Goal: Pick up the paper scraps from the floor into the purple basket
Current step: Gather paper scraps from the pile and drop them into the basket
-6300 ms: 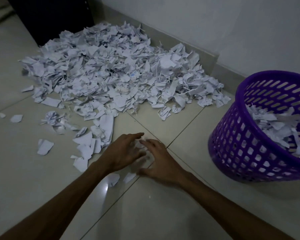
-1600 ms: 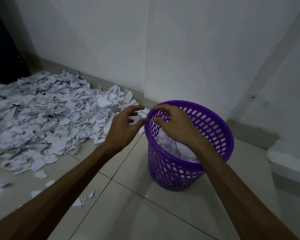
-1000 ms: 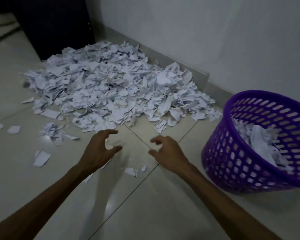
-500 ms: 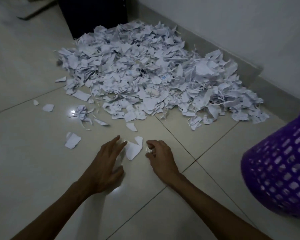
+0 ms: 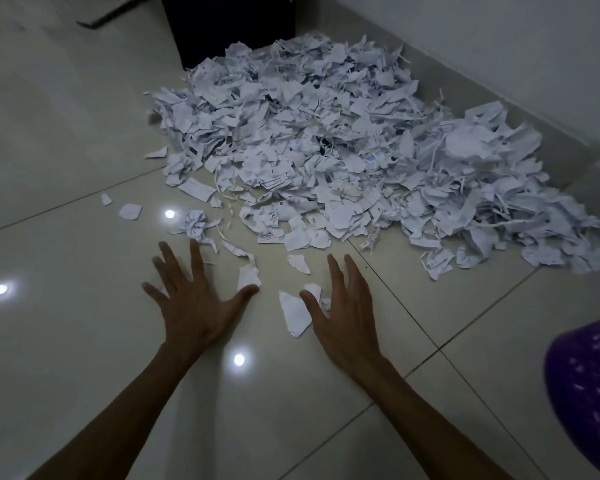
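A big pile of white paper scraps (image 5: 343,150) covers the tiled floor against the wall. Loose scraps lie in front of it: a crumpled ball (image 5: 195,221), a torn piece (image 5: 248,276) and a larger scrap (image 5: 294,315) between my hands. My left hand (image 5: 194,299) is spread flat over the floor with fingers straight, holding nothing. My right hand (image 5: 343,306) is also spread, its thumb touching the larger scrap. The purple basket (image 5: 589,389) shows only as a slice of its latticed side at the lower right edge.
A dark cabinet (image 5: 229,26) stands behind the pile at the top. A white wall with a skirting (image 5: 499,109) runs along the right of the pile. Small stray scraps (image 5: 130,211) lie left of the pile on the glossy tiles.
Both hands have uncurled and spread wide, moving apart on either side of the loose scraps. The view shifted left, so less of the basket shows.
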